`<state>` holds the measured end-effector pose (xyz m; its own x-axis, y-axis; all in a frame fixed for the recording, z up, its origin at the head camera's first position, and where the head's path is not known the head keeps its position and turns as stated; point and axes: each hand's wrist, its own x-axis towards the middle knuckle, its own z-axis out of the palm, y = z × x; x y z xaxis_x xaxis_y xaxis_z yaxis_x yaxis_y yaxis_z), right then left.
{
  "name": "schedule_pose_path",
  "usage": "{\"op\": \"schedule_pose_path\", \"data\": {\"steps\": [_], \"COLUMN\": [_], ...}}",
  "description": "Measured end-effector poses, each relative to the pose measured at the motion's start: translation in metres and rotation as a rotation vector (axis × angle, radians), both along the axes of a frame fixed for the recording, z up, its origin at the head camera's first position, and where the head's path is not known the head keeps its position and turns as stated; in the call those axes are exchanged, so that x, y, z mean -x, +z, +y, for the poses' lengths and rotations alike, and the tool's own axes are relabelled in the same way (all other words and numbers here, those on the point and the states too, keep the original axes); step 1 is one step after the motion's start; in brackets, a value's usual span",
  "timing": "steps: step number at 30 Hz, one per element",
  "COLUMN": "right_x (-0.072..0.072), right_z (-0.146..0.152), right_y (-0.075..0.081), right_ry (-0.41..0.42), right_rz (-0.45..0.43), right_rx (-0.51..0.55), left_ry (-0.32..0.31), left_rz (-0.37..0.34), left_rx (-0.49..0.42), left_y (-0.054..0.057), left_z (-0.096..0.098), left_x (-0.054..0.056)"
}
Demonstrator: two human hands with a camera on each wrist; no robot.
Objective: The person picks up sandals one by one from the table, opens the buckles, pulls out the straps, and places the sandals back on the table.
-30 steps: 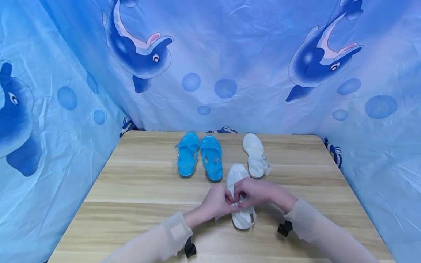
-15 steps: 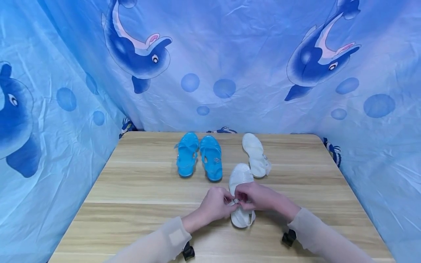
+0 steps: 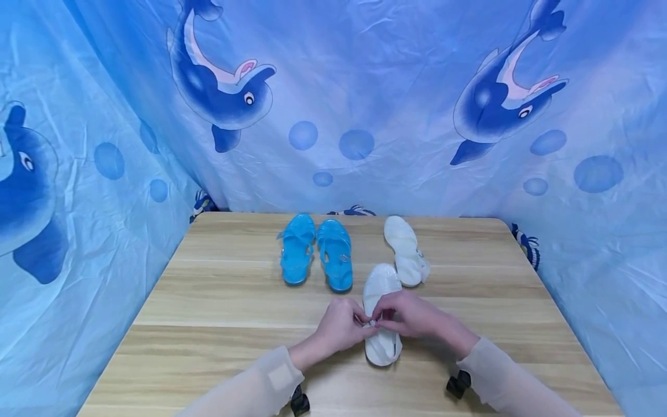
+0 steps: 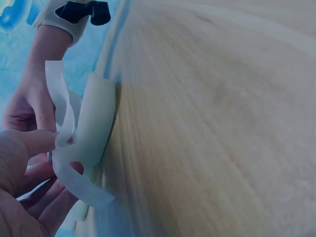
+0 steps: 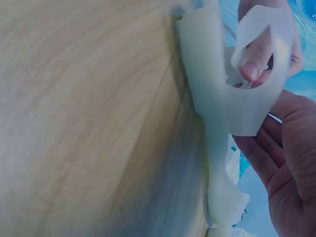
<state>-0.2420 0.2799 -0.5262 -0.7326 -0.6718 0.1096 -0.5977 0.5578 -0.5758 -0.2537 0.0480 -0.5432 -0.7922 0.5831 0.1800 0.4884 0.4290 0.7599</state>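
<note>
Toe first, the near white sandal [image 3: 382,281] has slid a little to the right since a second ago, and its heel-side strap loop [image 3: 397,348] now sits closer in against the heel. Both hands have moved only slightly, so I judge this to be fine work on the fastening, with no lifting or carrying. The sandal lies on the tabletop [image 3: 224,324] directly under the two hands, toe pointing away beyond them.

I read the left grip [image 3: 337,324] as pinching the white strap [image 4: 84,190] between thumb and fingers; the right grip [image 3: 411,313] pinches from the opposite side, the fingertips meeting almost nose to nose over the sandal.

Just beyond the right grip, the other white sandal [image 3: 398,231] has its heel right beside the near one's toe; whether they touch, I can't tell. Beyond the left grip stand two blue sandals, the left one [image 3: 296,269] and the right one [image 3: 340,275].

What I can't make out is the fastening itself: fingers cover it from overhead. My right wrist view gives only a small shiny piece [image 5: 275,117] by the fingers, perhaps a buckle, and I can't tell whether the strap passes through it. Both wrist views cut off the sandal's front.
</note>
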Motion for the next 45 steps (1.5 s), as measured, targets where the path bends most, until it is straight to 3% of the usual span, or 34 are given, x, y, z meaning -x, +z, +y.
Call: {"op": "schedule_pose_path", "data": {"steps": [10,15,21,28,34,37,41,45], "right_x": [-0.003,-0.004,-0.003,-0.001,-0.002,-0.004,-0.004,-0.003], "right_z": [0.001,0.002,0.001,0.002,0.003,0.002,-0.001,-0.002], "right_y": [-0.009,-0.008,-0.006,-0.009,-0.011,-0.012,-0.010,-0.008], "right_ry": [0.008,0.009,-0.016,-0.029,-0.029,-0.037,-0.078,-0.133], "right_rz": [0.051,0.058,0.015,-0.046,-0.032,-0.032,-0.042,-0.101], "right_rx": [-0.010,0.049,0.075,0.033,0.053,0.084,0.114,0.121], "left_ry": [0.001,0.015,0.017,0.005,0.006,0.013,0.023,0.024], "left_rz": [0.019,0.032,0.018,0.072,0.069,0.100,0.146,0.147], "left_rx": [0.033,0.059,0.063,0.073,0.061,0.063,0.065,0.066], "left_y": [-0.002,-0.002,-0.002,-0.001,-0.003,-0.004,-0.005,-0.004], "left_z": [-0.001,0.001,0.002,0.001,0.000,0.000,0.002,0.003], "left_x": [0.000,0.001,0.000,-0.003,-0.003,-0.003,-0.003,-0.003]}}
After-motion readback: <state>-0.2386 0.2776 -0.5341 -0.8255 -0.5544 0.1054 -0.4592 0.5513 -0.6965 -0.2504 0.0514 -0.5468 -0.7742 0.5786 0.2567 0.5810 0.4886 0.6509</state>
